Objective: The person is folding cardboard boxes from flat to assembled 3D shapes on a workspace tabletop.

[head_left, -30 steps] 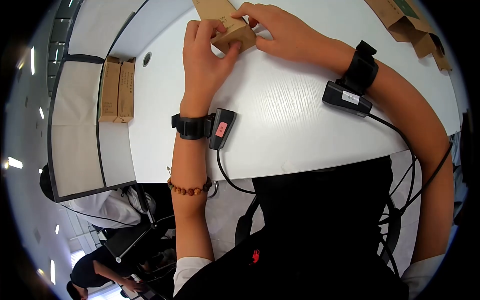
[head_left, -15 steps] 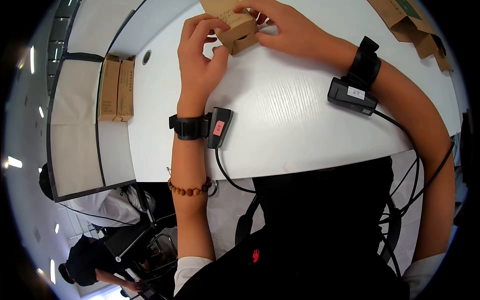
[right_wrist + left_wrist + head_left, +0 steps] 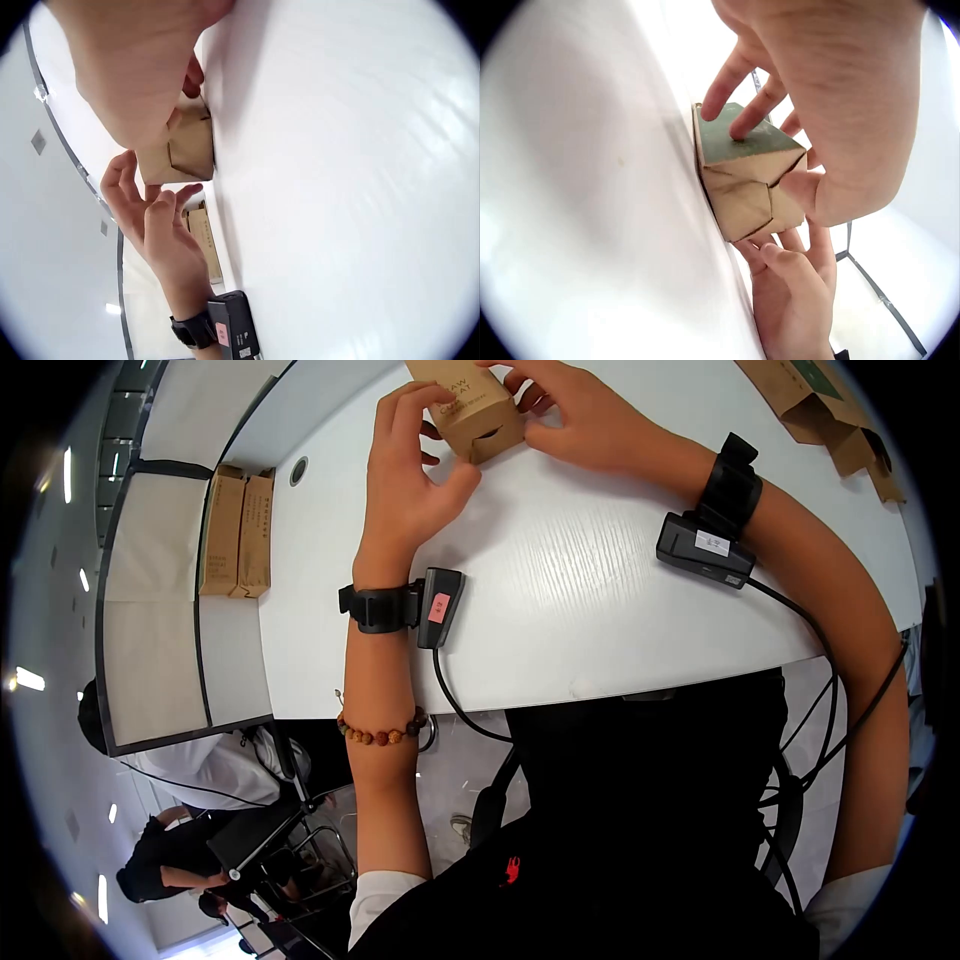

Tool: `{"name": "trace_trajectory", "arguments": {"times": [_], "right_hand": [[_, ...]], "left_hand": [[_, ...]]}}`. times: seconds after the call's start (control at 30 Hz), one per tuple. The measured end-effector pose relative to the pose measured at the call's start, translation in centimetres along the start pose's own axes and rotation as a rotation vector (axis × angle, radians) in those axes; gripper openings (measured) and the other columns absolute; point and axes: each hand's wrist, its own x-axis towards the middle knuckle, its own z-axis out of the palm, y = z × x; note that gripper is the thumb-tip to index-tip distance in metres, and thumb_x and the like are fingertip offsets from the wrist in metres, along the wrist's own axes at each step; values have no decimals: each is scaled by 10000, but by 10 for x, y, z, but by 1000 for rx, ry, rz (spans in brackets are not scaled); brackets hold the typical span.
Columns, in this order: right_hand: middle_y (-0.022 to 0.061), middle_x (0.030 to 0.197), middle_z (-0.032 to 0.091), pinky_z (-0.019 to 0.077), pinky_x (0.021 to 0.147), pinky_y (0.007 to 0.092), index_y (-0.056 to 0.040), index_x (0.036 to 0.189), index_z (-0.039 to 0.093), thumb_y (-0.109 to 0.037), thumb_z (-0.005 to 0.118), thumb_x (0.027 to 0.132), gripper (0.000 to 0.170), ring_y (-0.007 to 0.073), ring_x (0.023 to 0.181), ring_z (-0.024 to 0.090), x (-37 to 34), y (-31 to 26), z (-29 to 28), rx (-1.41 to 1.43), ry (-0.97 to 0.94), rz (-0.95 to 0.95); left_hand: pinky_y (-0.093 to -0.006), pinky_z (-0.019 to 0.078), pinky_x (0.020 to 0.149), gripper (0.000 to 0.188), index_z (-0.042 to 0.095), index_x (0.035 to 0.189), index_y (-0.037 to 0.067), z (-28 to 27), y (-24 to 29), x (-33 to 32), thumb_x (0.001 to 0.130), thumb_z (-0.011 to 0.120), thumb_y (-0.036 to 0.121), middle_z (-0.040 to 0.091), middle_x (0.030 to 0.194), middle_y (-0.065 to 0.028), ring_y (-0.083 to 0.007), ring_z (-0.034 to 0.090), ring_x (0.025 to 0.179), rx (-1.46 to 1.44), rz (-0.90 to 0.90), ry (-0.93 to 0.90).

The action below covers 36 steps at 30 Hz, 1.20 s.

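A brown cardboard box [image 3: 485,422] with dark print on top lies on the white table between my hands. My left hand [image 3: 412,485] is at its left side, the fingers bent over and touching the box, the thumb stretched out by the near end. My right hand [image 3: 595,422] holds the right side, with its index finger reaching across the top and other fingers curled at the edge. In the left wrist view, left fingers rest on a green side [image 3: 769,142]. The folded end flaps [image 3: 187,150] face the right wrist camera, with a slit between them.
Two brown boxes [image 3: 238,535] stand at the left table edge by a beige partition [image 3: 155,620]. An opened carton [image 3: 825,415] lies at the far right. Cables [image 3: 800,620] run from the wrist cameras. Other people [image 3: 190,850] are in the background at lower left.
My left thumb has come off the box's near end, where it pressed a second ago, and now stands apart. The box's near end has shifted slightly right, with my right hand still on it.
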Motion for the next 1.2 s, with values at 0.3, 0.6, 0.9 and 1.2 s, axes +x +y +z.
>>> {"name": "trace_trajectory", "arguments": {"times": [0.3,0.6,0.9,1.2], "right_hand": [[132,1426,591,437,1144,422,-151,1546,439,-20,545,867,701,256,1326,558,2,17,-2,78,-270,72],[130,1265,651,464,1091,387,-89,1367,578,-105,573,894,473,244,1219,606,5,20,-8,89,-254,161],[104,1215,664,434,1111,384,-37,1271,627,-102,588,892,386,235,1213,601,0,23,-5,98,-263,109],[82,1229,673,410,1135,372,-10,1203,637,-69,569,888,327,213,1201,602,-2,10,-5,83,-284,122]], "left_hand": [[-417,554,885,701,574,1253,46,4,-10,-4,700,866,364,519,1250,-167,-326,613,1098,258,-317,285],[-407,599,766,640,669,1202,18,-48,-41,-14,693,878,343,693,1076,-192,-285,710,914,449,-372,433],[-309,575,684,544,678,1201,50,-202,-43,-43,762,906,277,716,1084,-104,-164,687,870,224,-370,839],[-431,543,889,536,649,1195,12,-241,-88,-78,793,853,301,669,1144,-201,-314,661,1035,531,-513,851]]}}
